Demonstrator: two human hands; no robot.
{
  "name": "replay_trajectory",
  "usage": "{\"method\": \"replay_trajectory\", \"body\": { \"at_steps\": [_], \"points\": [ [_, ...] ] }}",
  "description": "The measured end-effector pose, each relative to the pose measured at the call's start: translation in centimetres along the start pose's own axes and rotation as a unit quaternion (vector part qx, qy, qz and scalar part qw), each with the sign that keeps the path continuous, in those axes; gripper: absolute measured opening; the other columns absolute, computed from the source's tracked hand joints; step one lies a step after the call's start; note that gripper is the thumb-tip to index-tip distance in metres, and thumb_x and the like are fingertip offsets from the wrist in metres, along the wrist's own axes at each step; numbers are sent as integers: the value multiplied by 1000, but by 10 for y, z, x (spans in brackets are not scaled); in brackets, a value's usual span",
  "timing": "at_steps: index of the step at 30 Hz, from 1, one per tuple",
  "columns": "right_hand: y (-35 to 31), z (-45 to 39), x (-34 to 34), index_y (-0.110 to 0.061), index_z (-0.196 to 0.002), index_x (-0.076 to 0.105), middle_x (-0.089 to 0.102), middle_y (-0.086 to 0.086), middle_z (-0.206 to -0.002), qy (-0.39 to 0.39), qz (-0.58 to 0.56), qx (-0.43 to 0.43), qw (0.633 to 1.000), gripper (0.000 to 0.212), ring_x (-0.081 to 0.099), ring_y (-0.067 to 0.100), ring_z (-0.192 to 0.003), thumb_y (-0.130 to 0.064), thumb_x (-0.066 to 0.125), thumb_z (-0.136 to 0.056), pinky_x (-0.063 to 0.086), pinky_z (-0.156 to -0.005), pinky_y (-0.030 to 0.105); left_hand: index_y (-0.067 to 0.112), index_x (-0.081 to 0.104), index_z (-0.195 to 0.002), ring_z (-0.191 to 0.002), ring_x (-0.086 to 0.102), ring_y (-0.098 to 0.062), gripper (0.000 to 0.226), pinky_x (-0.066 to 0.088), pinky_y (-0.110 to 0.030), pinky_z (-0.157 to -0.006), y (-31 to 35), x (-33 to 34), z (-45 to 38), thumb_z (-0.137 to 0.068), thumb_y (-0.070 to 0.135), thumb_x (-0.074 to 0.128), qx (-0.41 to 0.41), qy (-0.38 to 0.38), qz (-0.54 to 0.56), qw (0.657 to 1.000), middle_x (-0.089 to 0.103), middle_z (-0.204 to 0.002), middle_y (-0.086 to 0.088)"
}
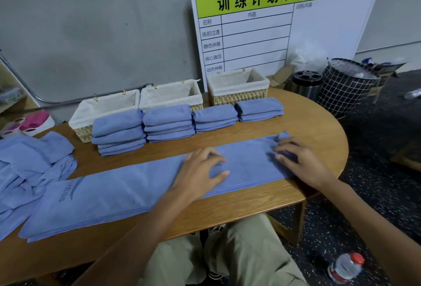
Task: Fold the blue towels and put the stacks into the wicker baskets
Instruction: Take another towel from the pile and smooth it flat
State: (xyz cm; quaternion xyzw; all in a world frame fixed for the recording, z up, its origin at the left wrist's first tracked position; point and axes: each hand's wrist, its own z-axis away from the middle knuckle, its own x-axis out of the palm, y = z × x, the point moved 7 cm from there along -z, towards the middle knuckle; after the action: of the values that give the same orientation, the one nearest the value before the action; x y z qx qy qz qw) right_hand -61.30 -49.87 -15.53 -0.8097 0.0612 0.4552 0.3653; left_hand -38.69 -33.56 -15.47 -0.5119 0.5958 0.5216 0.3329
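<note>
- Your left hand [202, 169] lies flat, fingers spread and relaxed, pressing the middle of the long folded blue towel [127, 192] on the counter [227, 213].
- Your right hand [300, 162] rests on the towel's right end, fingers curled into the bunched corner; whether it pinches the cloth is blurred.
- Four folded stacks [168, 124] sit before three wicker baskets [238, 87].
- The unfolded pile [27, 167] is cut off at left.

A long folded blue towel [127, 194] lies before four stacks [167, 124] and three wicker baskets [237, 99].
</note>
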Motion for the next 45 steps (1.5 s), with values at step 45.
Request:
{"method": "replay_trajectory", "body": {
  "at_steps": [45],
  "points": [
    [51,18,-36,-19,-107,59,61,-1,-98,79,193,134,969,28,62,24,-69,-43,46,-102,27,-48,29,30,61,-90,-79,52,-8,16,46,-37,-70,107,101,-219,-93,46,65,128,-40,119,984,53,-87,10]
  ]
}}
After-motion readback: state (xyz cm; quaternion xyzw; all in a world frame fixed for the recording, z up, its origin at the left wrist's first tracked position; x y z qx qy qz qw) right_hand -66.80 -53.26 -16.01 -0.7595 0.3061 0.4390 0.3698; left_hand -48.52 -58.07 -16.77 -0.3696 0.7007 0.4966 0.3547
